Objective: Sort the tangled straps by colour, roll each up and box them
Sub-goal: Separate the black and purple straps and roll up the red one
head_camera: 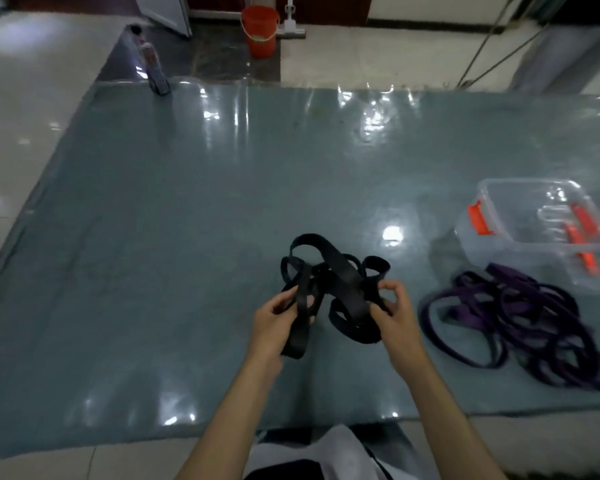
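Note:
A tangled black strap (340,282) is lifted above the middle of the table, its loops sticking up and out. My left hand (274,320) grips one hanging end of it. My right hand (394,313) pinches another part of the same strap on its right side. A loose heap of purple strap (520,323) lies on the table to the right of my hands. Behind that heap stands a clear plastic box (492,244) with orange clips, and I see no strap inside it.
The table (187,237) is covered with shiny grey-blue plastic sheeting. A bottle (151,60) stands at its far left corner. An orange bucket (260,29) and a mop sit on the floor beyond the table. The near edge lies just before my body.

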